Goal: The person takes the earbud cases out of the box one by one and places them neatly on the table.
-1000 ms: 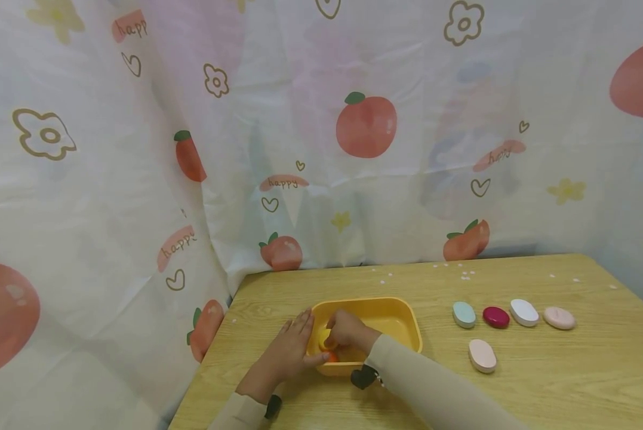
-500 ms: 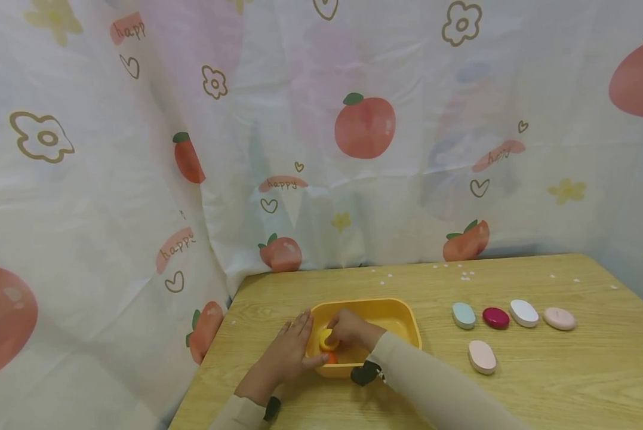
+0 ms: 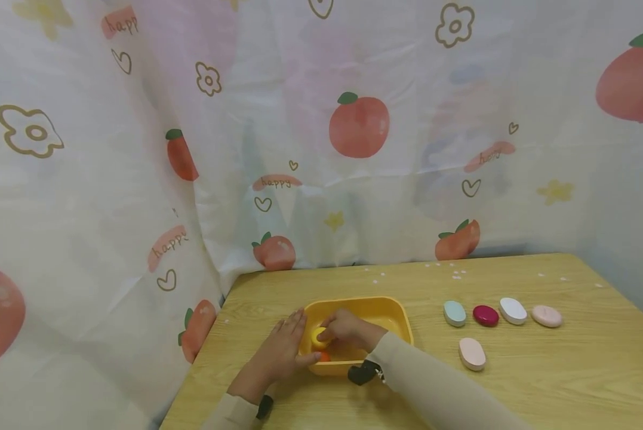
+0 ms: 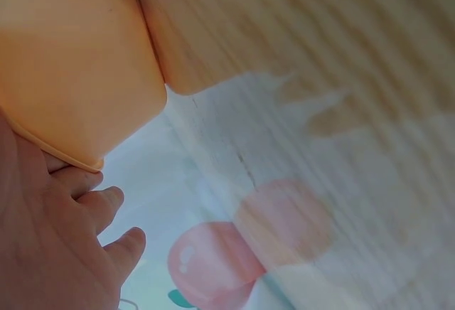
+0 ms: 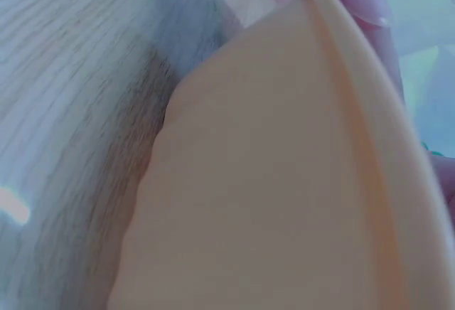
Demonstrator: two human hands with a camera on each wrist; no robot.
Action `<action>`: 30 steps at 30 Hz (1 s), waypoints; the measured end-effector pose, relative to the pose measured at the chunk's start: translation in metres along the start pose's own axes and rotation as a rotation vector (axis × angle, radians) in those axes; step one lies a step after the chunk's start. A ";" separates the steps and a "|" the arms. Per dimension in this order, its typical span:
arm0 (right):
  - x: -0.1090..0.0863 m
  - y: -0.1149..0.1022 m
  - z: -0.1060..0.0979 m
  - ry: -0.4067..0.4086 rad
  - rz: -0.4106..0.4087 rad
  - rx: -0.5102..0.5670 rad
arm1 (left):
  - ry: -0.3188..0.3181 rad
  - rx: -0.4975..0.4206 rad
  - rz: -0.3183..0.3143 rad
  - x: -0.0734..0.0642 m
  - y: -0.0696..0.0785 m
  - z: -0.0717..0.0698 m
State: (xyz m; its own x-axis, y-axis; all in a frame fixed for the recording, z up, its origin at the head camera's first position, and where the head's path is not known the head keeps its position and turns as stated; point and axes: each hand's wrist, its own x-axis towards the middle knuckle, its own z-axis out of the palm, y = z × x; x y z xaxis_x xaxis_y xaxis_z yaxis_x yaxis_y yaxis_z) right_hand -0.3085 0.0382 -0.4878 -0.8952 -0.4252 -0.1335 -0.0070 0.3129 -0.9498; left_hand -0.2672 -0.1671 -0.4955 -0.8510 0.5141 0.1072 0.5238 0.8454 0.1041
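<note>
A yellow-orange plastic basin (image 3: 388, 310) stands on the table in the head view. My left hand (image 3: 277, 357) holds its near left corner, fingers along the outer left side and thumb over the front rim. In the left wrist view the fingers (image 4: 106, 207) reach past the rim. Inside the basin, my right hand (image 3: 348, 330) pinches a small round yellow object (image 3: 319, 338) at the left end; its exact kind is unclear. Beside my left thumb lies an orange object (image 3: 324, 356), partly hidden. The right wrist view is mostly the basin's outer wall (image 5: 242, 168).
To the right on the wooden table (image 3: 541, 376) lie several oval, soap-like pieces: mint (image 3: 454, 313), dark red (image 3: 485, 315), white (image 3: 513, 311), pink (image 3: 547, 316) and a pale pink one (image 3: 472, 354) nearer. A fruit-print curtain (image 3: 310, 227) hangs behind and on the left.
The right fingers have shifted slightly on the yellow object, and more of it shows. The whole head view has slid a little to the left. The soap-like pieces stay put.
</note>
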 end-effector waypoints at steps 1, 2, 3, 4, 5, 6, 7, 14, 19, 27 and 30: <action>0.001 0.001 0.000 -0.009 0.006 0.035 | -0.005 0.003 -0.002 0.000 -0.001 -0.001; 0.001 0.002 -0.001 -0.017 0.009 0.063 | -0.007 0.003 -0.005 0.001 -0.001 -0.001; 0.001 0.003 -0.002 -0.031 0.016 0.100 | -0.008 0.003 -0.006 0.001 -0.001 -0.001; 0.002 0.004 -0.004 -0.041 0.020 0.131 | -0.007 0.001 -0.007 0.002 -0.001 -0.001; 0.001 0.005 -0.005 -0.049 0.016 0.148 | -0.007 -0.002 -0.009 0.002 -0.001 -0.001; 0.001 0.005 -0.007 -0.054 0.013 0.166 | -0.005 -0.006 -0.011 0.002 -0.001 -0.001; -0.001 0.005 -0.008 -0.060 0.012 0.185 | -0.005 -0.011 -0.013 0.002 -0.001 -0.001; -0.012 -0.001 -0.017 -0.084 -0.007 0.233 | 0.016 -0.006 0.002 0.001 -0.001 0.000; -0.015 -0.003 -0.020 -0.090 -0.009 0.208 | 0.025 -0.003 0.012 0.001 -0.001 0.001; -0.019 -0.001 -0.028 -0.105 -0.005 0.219 | 0.013 -0.007 -0.004 0.001 0.000 -0.001; -0.023 0.000 -0.033 -0.106 -0.011 0.216 | 0.003 0.001 -0.010 0.001 0.001 -0.001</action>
State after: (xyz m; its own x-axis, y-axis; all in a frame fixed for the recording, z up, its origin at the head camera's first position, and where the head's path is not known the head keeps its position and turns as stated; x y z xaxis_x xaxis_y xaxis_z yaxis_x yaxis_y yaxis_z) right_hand -0.3026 0.0761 -0.4753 -0.8439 -0.5177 -0.1409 0.0894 0.1233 -0.9883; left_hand -0.2677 -0.1664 -0.4940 -0.8563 0.5047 0.1095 0.5149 0.8508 0.1046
